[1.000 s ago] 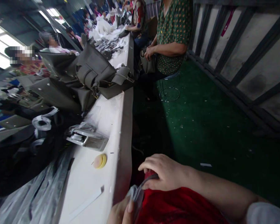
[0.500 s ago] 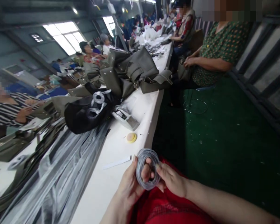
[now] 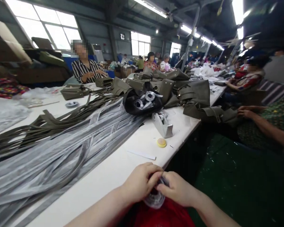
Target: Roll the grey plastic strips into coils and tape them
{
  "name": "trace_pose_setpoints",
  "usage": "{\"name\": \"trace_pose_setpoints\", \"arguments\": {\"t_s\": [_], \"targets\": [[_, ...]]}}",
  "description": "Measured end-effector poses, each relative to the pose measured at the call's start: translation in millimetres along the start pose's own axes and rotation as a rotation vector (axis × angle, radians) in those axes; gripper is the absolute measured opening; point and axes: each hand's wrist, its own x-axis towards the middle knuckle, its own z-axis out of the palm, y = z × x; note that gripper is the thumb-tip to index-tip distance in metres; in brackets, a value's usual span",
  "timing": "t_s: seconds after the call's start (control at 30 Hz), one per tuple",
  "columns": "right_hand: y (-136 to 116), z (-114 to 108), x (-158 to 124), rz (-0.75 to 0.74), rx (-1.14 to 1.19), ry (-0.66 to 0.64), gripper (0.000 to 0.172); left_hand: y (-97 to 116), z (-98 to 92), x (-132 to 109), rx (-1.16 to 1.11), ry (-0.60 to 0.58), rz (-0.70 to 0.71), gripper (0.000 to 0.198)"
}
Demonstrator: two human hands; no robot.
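A grey strap coil in clear plastic wrap [image 3: 155,201] is held over my lap, close to the front edge of the white table [image 3: 104,176]. My left hand [image 3: 142,183] has its fingers bent over the coil's top from the left. From the right, my right hand [image 3: 178,189] pinches the upper rim, its thumb across the opening. The fingertips meet there and partly hide the coil. Beyond my hands lie a white paper strip [image 3: 142,154] and a small round yellow-rimmed disc [image 3: 161,142].
A tape dispenser [image 3: 164,127] stands beside a black bag [image 3: 132,107] holding wrapped coils. Long plastic-wrapped grey straps [image 3: 56,157] spread across the left. Olive bags [image 3: 196,91] are heaped behind. A co-worker in striped clothing [image 3: 90,71] sits opposite; another's hands [image 3: 247,112] are at right.
My view has swung left and levelled. The hands have gone from holding the coil upright at its sides, fingers through its centre, to gripping it together at the top, with the coil lower.
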Motion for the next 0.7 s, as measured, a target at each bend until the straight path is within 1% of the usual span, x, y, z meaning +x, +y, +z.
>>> {"name": "trace_pose_setpoints", "arguments": {"t_s": [0.07,0.13,0.2,0.23,0.27,0.33,0.37,0.4,0.43,0.5,0.57,0.63,0.7], "targets": [[-1.7,11.4,7.7,0.002,-0.010,-0.043,0.014,-7.0,3.2,-8.9,0.124,0.001,0.001,0.028],[-2.7,17.2,18.3,-0.029,0.021,-0.066,0.017,-18.5,3.9,-16.2,0.159,0.083,-0.020,0.025],[-3.1,15.7,33.2,-0.077,0.023,-0.070,0.020,-31.5,-0.9,-22.0,0.190,0.180,-0.042,0.023],[-2.9,12.8,42.5,-0.099,-0.004,-0.044,0.022,-37.1,-5.3,-24.4,0.220,0.230,-0.051,0.024],[-2.0,9.2,52.9,-0.114,-0.053,0.016,0.023,-41.4,-10.4,-26.6,0.261,0.274,-0.050,0.024],[1.5,3.2,75.3,-0.120,-0.193,0.184,0.023,-45.6,-20.2,-30.1,0.375,0.330,-0.007,0.027],[3.9,2.1,86.4,-0.114,-0.273,0.263,0.021,-45.5,-23.6,-31.4,0.446,0.337,0.036,0.029],[6.5,3.0,96.8,-0.109,-0.353,0.311,0.018,-44.2,-25.5,-32.6,0.521,0.324,0.088,0.030],[9.0,5.8,106.0,-0.107,-0.433,0.324,0.016,-42.0,-25.8,-33.5,0.594,0.299,0.141,0.031],[13.4,16.1,119.4,-0.108,-0.599,0.275,0.017,-36.6,-22.8,-34.6,0.712,0.241,0.212,0.029],[16.7,28.6,125.7,-0.107,-0.752,0.235,0.012,-32.3,-18.5,-34.8,0.774,0.207,0.227,0.027],[19.3,38.1,126.6,-0.110,-0.857,0.238,0.014,-30.6,-16.1,-34.7,0.785,0.209,0.213,0.024],[21.0,42.3,124.9,-0.129,-0.913,0.254,0.017,-31.1,-16.1,-34.7,0.770,0.224,0.203,0.024]]}}
